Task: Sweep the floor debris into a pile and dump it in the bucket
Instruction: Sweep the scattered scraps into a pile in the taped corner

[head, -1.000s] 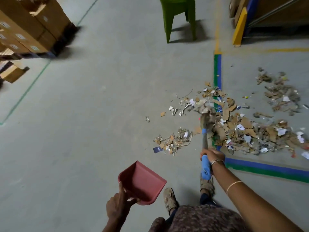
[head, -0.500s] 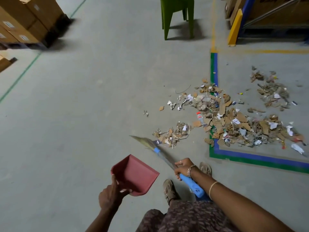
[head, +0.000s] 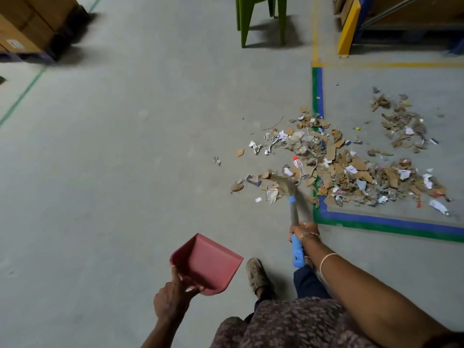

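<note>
Grips the handle of the blue broom (head: 297,252) in the right hand (head: 303,231), fingers (head: 301,226) wrapped fully round it. Pinches the rear rim of the red dustpan (head: 208,262) in the left hand (head: 173,297), fingers (head: 193,288) curled at the edge, thumb along the rim, open mouth turned toward 1 o'clock. Points the broom toward 12 o'clock, bristles blurred and down among the nearest scraps. Finds the debris (head: 351,177), torn cardboard, paper and wrapper bits, spread on the grey floor (head: 125,146) from 11 to 3 o'clock of the right hand, lying across the corner of the blue and green floor tape (head: 317,91). Adds a thinner scatter (head: 401,124) farther out at 2 o'clock. Places a green chair (head: 261,18) far off at 12 o'clock, cardboard boxes (head: 30,23) at 10 o'clock, a yellow post (head: 349,28) at 1 o'clock.
</note>
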The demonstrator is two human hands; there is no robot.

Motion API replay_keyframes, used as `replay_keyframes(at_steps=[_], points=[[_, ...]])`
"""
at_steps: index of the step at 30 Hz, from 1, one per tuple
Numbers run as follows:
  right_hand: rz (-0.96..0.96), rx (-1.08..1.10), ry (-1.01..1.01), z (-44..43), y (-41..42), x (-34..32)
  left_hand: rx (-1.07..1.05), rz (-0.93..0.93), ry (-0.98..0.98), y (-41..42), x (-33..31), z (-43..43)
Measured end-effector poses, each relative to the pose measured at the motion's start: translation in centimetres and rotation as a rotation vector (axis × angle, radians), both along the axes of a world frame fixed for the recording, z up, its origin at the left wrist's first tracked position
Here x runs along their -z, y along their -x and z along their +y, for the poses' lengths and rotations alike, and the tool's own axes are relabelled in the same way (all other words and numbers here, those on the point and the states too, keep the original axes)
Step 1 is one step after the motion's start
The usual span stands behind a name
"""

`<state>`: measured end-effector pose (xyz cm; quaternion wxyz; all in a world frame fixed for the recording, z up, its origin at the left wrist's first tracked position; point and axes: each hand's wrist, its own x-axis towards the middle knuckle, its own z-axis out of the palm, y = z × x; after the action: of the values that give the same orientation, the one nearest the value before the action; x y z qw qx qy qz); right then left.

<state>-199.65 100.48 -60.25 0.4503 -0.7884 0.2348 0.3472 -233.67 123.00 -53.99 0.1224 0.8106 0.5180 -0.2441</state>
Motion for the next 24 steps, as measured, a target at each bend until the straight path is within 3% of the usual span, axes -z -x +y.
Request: replay_keyframes(at_steps=[6,11,19,24], points=[[-0.104,0.069,0.059,-1.5,-1.1,1.2,0.018,-0.018,-0.001,-0.9,0.9,0.5],[-0.121,-0.056,0.058,-1.8,1.1,-1.9,0.064,-0.048,0.001,-2.3,1.8,0.7],[-0.126,-0.758,0.171,-2.0,4.1,-2.9,0.106,-0.043,0.014,-3.5,1.7,1.4],[-0.071,-1.06,0.243,0.4,3.8,-3.1,0.135,-0.007,0.004,-3.4,1.7,1.3]])
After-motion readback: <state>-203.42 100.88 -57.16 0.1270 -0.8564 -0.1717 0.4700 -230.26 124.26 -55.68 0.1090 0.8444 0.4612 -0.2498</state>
